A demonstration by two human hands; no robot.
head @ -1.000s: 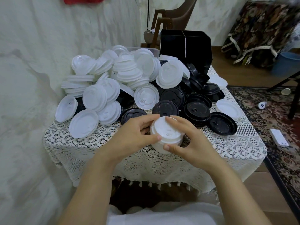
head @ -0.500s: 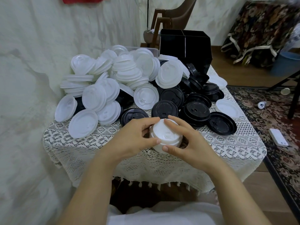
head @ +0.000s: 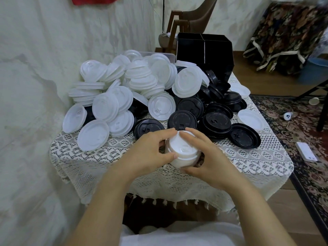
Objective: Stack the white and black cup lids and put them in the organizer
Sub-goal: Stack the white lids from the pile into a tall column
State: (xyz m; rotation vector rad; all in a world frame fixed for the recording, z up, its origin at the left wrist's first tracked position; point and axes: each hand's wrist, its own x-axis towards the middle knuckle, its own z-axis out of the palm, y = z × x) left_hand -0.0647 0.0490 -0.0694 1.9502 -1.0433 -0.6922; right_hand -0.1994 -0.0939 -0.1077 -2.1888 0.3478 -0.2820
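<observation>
Both hands grasp one short stack of white lids, which sits between my palms. My left hand curls round one side and my right hand round the other. I judge it thin plastic: light, springy, slippery, quick to skew. Best squeezed gently at the rims. The organizer stands well beyond my fingertips.

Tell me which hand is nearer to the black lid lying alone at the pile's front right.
Right. The right hand grips the white lid stack just left of that black lid; the left hand grips the stack's opposite side, farther away.
</observation>
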